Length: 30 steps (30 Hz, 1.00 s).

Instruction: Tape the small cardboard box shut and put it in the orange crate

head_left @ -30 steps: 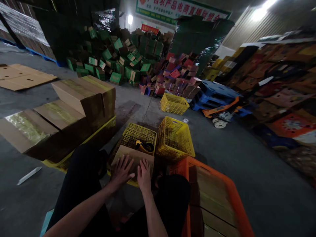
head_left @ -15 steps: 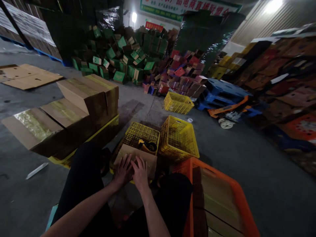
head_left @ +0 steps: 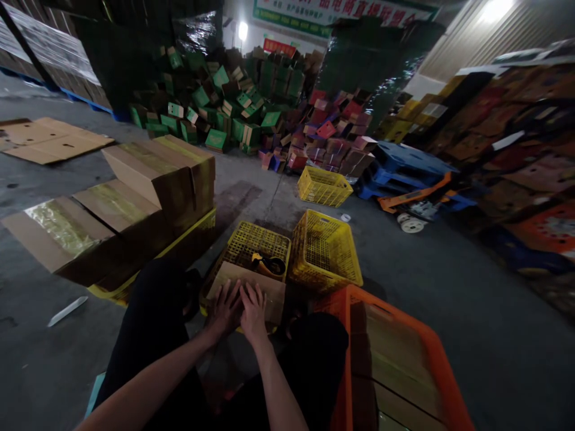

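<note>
A small brown cardboard box (head_left: 275, 297) rests on an upturned yellow plastic crate (head_left: 245, 236) between my knees. My left hand (head_left: 224, 308) lies flat on the left part of its top, fingers spread. Beside it, almost touching, my right hand (head_left: 254, 308) presses on the middle of the top with its fingers stretched out. Neither hand grips anything. Just behind the box, a yellow-and-black tape dispenser (head_left: 268, 264) sits on the crate.
Brown cartons (head_left: 121, 206) are stacked on a yellow crate at my left. An orange crate (head_left: 404, 320) with taped boxes stands at my right. Yellow crates (head_left: 326, 248) and an orange pallet jack (head_left: 415, 200) are ahead. Green boxes (head_left: 215, 108) lie heaped at the back.
Both hands stay on the box top. My right hand has shifted very slightly left, closer to the left hand; the box and crates have not moved.
</note>
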Motion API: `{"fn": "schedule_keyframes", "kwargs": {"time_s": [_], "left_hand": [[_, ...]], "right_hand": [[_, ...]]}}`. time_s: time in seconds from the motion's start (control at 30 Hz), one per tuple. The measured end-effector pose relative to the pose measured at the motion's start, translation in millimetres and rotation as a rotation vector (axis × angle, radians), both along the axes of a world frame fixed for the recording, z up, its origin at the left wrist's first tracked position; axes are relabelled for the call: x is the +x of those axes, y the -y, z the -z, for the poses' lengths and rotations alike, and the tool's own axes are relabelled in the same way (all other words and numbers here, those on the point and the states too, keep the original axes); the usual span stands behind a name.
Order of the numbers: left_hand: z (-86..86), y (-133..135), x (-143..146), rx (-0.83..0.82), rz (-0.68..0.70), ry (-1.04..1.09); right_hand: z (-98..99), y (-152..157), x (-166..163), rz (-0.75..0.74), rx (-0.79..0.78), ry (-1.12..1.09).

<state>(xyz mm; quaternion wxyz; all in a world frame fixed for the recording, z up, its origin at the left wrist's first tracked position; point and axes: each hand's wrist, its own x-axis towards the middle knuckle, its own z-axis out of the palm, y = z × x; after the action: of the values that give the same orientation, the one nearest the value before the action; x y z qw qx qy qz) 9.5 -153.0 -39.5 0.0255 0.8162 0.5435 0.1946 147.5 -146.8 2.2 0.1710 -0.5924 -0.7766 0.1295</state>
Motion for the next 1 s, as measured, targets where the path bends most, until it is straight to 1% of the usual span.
{"fn": "schedule_keyframes", "kwargs": {"time_s": [0.17,0.27,0.43,0.57,0.7,0.87,1.0], "left_hand": [[1.5,-1.5,-0.5,0.000,0.008,0.010],[1.7,-1.6,-0.8,0.006,0.006,0.005],[1.3,-0.1,-1.9,0.022,0.031,0.006],[2.3,-0.5,-1.3,0.067,0.022,0.000],[2.0,-0.9,-1.2,0.089,0.016,-0.001],[-0.7,0.9,-3.6,0.079,0.037,-0.002],[3.2,-0.6,-5.1,0.089,0.059,0.001]], "right_hand": [[9.5,-4.9,0.7,0.051,-0.037,-0.043],[10.2,-9.1,-0.5,0.075,-0.089,-0.095],[-0.6,-13.1,-3.6,0.130,-0.188,-0.230],[-8.5,-11.2,-1.4,0.102,-0.227,-0.358],[-8.7,-10.4,-2.2,0.132,-0.169,-0.408],[-5.6,-16.1,-12.4,0.220,-0.029,-0.332],[-3.2,-24.6,-16.8,0.247,0.022,-0.318]]}}
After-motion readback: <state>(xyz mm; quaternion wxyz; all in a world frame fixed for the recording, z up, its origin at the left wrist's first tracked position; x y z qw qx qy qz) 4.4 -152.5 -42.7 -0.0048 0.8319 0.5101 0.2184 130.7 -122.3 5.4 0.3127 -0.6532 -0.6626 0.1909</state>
